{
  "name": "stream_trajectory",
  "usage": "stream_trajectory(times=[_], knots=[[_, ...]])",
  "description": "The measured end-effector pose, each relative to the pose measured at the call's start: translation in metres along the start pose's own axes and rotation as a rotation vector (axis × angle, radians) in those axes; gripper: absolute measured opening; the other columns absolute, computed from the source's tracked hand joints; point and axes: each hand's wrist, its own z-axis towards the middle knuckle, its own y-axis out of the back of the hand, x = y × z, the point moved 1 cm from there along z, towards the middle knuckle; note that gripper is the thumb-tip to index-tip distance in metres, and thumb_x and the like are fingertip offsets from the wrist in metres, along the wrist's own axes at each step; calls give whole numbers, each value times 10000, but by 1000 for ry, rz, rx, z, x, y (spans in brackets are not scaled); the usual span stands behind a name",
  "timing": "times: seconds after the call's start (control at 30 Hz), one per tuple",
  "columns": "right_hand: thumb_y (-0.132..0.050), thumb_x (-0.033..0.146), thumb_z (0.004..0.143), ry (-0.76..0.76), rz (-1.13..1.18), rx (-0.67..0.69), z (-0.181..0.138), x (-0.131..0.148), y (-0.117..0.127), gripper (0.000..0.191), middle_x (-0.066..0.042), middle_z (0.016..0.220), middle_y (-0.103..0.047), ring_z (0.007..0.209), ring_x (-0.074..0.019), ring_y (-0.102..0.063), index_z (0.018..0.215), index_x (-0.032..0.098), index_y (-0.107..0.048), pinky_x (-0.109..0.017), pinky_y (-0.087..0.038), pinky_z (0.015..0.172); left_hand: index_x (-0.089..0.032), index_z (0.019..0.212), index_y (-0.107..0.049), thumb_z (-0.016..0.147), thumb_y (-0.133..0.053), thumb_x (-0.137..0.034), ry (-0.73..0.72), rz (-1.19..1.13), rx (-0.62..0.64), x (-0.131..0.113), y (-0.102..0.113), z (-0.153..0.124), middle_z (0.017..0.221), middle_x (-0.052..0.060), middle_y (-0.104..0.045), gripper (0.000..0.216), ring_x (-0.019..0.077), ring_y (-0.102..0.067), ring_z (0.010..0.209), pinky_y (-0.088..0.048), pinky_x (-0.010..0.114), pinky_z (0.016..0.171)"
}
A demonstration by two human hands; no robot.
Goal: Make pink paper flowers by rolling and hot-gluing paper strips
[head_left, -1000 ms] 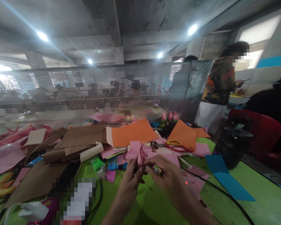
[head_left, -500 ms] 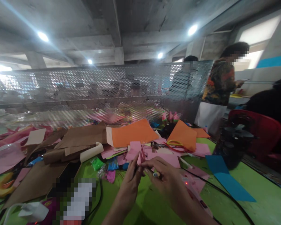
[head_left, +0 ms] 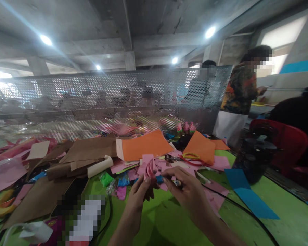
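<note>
My left hand [head_left: 142,191], low in the middle, is closed round a curled piece of pink paper [head_left: 150,171] with layered, striped-looking folds standing up from the fingers. To its right, my right hand [head_left: 181,184] is bent with thumb and forefinger together, apart from the pink piece. Tucked in its curled fingers is a slim tool with a pale round end [head_left: 177,183]; its exact kind is hard to make out. Small packets, one green [head_left: 106,179] and one blue [head_left: 124,179], lie left of the hands. Pink paper scraps [head_left: 187,172] lie behind them.
Orange sheets [head_left: 145,147] and brown sheets [head_left: 92,149] cover the back of the green table [head_left: 154,225]. A blue strip [head_left: 251,194] and black cable [head_left: 243,208] lie right, beside a dark container [head_left: 256,153]. A perforated metal screen [head_left: 105,99] stands behind; a person [head_left: 238,89] stands right.
The hands have drawn apart. My left hand has moved slightly left, tilting the pink piece, and my right hand has come off it to the right.
</note>
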Motion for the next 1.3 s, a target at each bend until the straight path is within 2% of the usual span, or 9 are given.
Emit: stream_trajectory(times=[0.1, 0.3, 0.43, 0.67, 0.83, 0.93, 1.1, 1.2, 1.3], knots=[[-562, 127, 865, 5, 21, 9, 0, 0, 0, 146, -26, 845, -663, 795, -183, -625, 912, 226, -658, -264, -466, 700, -146, 1068, -656, 760, -646, -533, 37, -53, -16, 0, 1, -1, 774, 60, -681, 495, 108, -477, 564, -317, 225, 553], [-549, 122, 865, -3, 53, 8, -1, -4, -5, 154, -38, 880, -663, 822, -190, -627, 920, 220, -655, -274, -474, 712, -131, 912, -672, 700, -628, -633, 22, -4, 96, 5, 2, 8, 712, 63, -677, 546, 91, -443, 477, -261, 223, 475], [-567, 115, 846, 6, 29, 34, -2, -4, -10, 140, -31, 837, -651, 768, -182, -621, 883, 219, -652, -267, -467, 672, -133, 886, -668, 690, -633, -641, 25, 25, 130, 11, 4, 11, 660, 50, -665, 544, 88, -440, 457, -266, 224, 469], [-549, 88, 846, -7, 31, 57, -3, -4, -12, 145, -21, 811, -625, 745, -171, -609, 821, 212, -620, -263, -454, 670, -129, 847, -655, 649, -666, -651, 42, 2, 150, 15, 5, 13, 599, 41, -662, 559, 82, -443, 425, -240, 208, 441], [-563, 87, 833, -8, 25, 40, -3, -4, -10, 143, -19, 809, -630, 751, -178, -602, 836, 216, -623, -264, -446, 657, -124, 845, -667, 631, -687, -638, 33, 2, 119, 15, 5, 16, 576, 35, -648, 557, 85, -458, 422, -266, 204, 437], [-586, 89, 829, 4, 38, 7, -1, -1, -7, 160, -17, 840, -646, 784, -179, -603, 896, 226, -636, -270, -452, 694, -128, 906, -691, 672, -673, -607, -6, 45, 95, 12, 4, 13, 595, 35, -647, 533, 95, -460, 454, -300, 213, 460], [-597, 85, 830, 12, 77, 36, -2, 2, -9, 143, -19, 831, -640, 769, -165, -616, 847, 217, -647, -250, -462, 682, -155, 1027, -704, 720, -658, -550, -137, 142, 40, 5, -1, 4, 737, 54, -675, 502, 158, -540, 640, -386, 235, 564], [-598, 87, 827, -18, 52, 38, -4, 0, -11, 135, -24, 833, -633, 762, -169, -616, 841, 213, -645, -254, -459, 671, -173, 1085, -695, 732, -651, -532, -153, 150, 14, 0, -4, -2, 794, 56, -687, 505, 184, -567, 705, -410, 250, 610], [-604, 97, 824, -41, 44, 36, -5, 0, -12, 120, -26, 828, -631, 752, -173, -613, 841, 209, -643, -258, -456, 662, -185, 1089, -699, 743, -652, -508, -154, 150, 21, -3, -7, -6, 758, 45, -674, 475, 189, -566, 712, -426, 257, 640]])
